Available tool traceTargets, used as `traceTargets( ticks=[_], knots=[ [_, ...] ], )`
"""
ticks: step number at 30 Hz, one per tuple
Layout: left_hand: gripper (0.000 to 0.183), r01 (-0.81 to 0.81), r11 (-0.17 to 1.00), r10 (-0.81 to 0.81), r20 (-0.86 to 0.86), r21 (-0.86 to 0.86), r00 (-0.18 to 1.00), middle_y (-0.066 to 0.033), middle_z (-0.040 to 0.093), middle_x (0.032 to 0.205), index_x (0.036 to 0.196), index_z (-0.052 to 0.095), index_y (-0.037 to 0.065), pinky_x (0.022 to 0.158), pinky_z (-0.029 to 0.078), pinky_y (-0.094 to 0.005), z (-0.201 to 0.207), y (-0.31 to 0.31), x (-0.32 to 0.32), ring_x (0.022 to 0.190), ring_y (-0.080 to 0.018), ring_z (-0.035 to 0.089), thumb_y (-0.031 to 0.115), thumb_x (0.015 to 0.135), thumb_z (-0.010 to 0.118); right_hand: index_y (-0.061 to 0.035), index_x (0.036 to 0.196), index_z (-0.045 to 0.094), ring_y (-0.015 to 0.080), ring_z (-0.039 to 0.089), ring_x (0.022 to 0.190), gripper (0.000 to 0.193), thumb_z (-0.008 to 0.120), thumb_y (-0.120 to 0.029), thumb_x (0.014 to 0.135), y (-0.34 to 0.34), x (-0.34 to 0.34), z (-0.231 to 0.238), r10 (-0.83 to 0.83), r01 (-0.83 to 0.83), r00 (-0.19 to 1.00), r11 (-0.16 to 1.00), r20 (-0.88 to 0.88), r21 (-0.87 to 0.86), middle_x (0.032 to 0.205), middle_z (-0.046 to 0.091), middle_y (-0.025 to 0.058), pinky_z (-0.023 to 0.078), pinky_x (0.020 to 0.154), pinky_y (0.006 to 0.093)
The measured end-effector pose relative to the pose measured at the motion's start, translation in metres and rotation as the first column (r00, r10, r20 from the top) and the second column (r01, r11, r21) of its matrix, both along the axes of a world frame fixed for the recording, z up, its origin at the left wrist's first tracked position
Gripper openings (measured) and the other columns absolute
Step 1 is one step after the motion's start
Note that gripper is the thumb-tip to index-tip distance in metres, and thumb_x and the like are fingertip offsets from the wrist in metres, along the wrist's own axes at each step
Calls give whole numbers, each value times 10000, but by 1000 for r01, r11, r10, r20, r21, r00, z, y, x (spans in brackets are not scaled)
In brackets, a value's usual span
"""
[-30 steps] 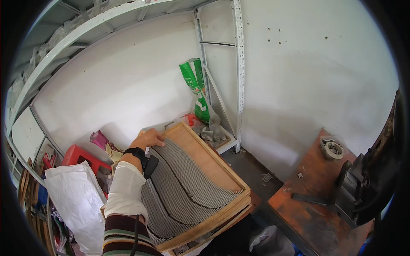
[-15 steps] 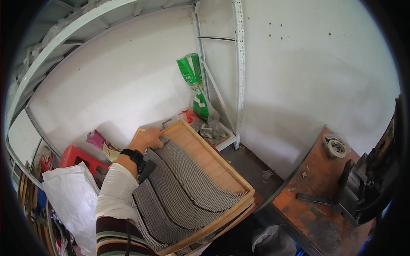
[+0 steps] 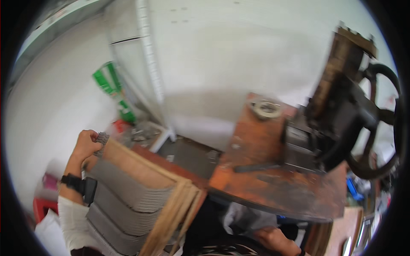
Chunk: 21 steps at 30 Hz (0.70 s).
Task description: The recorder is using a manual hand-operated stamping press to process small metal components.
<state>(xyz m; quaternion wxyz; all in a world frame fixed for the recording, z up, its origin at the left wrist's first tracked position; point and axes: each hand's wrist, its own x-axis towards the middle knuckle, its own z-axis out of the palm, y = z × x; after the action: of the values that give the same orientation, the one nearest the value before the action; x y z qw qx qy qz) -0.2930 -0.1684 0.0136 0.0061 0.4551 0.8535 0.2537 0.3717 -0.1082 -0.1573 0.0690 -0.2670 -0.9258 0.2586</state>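
My left hand (image 3: pixel 85 144) is closed on a short row of small grey metal parts (image 3: pixel 101 143), raised at the far corner of a wooden tray (image 3: pixel 124 158). Long packed rows of similar grey parts (image 3: pixel 128 185) fill much of the tray, with bare wood showing along its far side. A dark device is strapped to my left wrist. At the lower edge my right hand (image 3: pixel 275 240) is beside a grey cloth or bag (image 3: pixel 245 219), under the workbench's near edge. Blur and its low position hide how its fingers are set.
More wooden trays (image 3: pixel 185 209) are stacked under the top one. On the right a rusty workbench (image 3: pixel 252 187) carries a dark press with a curved handwheel (image 3: pixel 376 164) and a dish of small parts (image 3: pixel 265 109). A green bag (image 3: pixel 113 87) leans by a white shelf post (image 3: pixel 149 55).
The view has swung right, bringing the press and my right hand in. My left hand has come up off the tray's far edge, now visibly holding the metal parts.
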Motion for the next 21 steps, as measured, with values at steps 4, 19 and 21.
traceTargets(
  ticks=[4, 19, 21],
  knots=[
    [338, 504, 862, -507, 100, 52, 856, -121, 685, 786, 929, 671, -37, 688, 524, -309, 19, 101, 157, 717, -174, 640, 110, 628, 710, -49, 909, 670, 308, 641, 766, 167, 714, -84, 752, 7, -3, 50, -94, 102, 976, 994, -196, 30, 836, 659, 107, 525, 680, 374],
    [240, 962, 269, -962, -70, -50, 265, -146, 649, 854, 870, 622, 26, 730, 517, -427, -98, 177, 492, 840, -338, 624, 163, 677, 663, -35, 1157, 599, 326, 584, 996, 537, 799, -95, 662, 94, 25, 63, -393, 540, 706, 837, -589, 89, 1132, 601, 157, 490, 873, 397],
    [276, 955, 297, -954, -47, 26, 298, -140, 639, 882, 928, 620, 31, 753, 508, -419, -101, 172, 493, 867, -334, 609, 161, 689, 669, -34, 1111, 610, 346, 568, 1009, 497, 774, -76, 644, 105, 24, 54, -414, 472, 756, 882, -507, -16, 1102, 617, 143, 443, 926, 424]
  ],
)
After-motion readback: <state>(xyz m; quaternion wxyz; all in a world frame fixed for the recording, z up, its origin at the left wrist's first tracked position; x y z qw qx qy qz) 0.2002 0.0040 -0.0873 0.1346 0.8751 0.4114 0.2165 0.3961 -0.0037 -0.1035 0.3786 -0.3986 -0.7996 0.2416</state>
